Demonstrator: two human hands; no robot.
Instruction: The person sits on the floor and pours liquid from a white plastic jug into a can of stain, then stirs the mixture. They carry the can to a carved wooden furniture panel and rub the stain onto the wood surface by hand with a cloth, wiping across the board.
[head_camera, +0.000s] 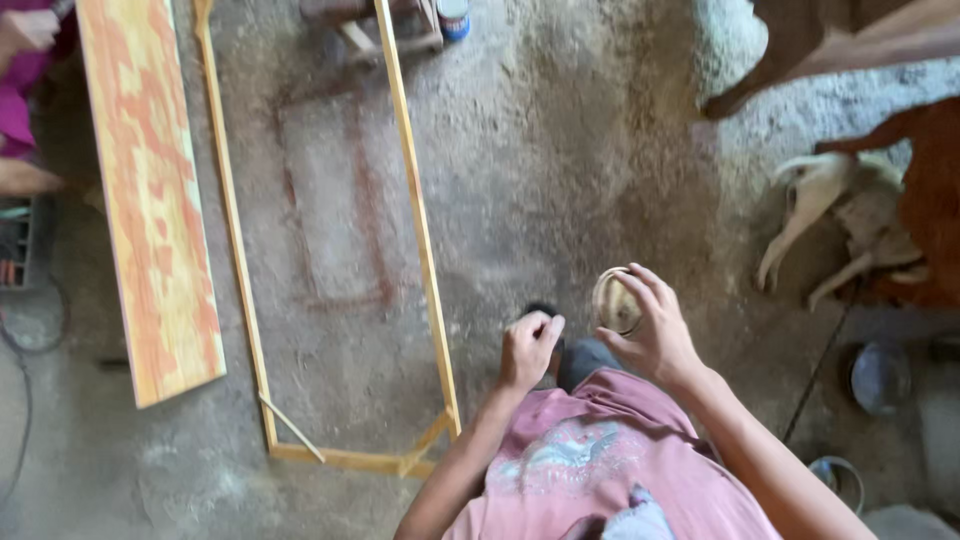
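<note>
1. far to the left of the wooden frame (330, 250), at the picture's edge, sits another person in a magenta sleeve (25, 70), only partly in view.
2. just left of the frame a long orange-and-yellow board (150, 190) lies flat on the dusty concrete floor (560, 170).
3. the frame is a tall, narrow rectangle of pale yellow strips, lying flat, with small diagonal braces at its near corners.
4. just right of the frame's near right corner the left hand (528, 348) is curled into a loose fist; whether anything is pinched inside it cannot be told.
5. further right of the frame the right hand (650, 330) is grasping a small round tin (615, 302), fingers wrapped around its rim, held up above the floor.
6. well right of the frame a pale dog (835, 215) lies on the floor, and nearer the viewer stands a metal bowl (880, 375).
</note>
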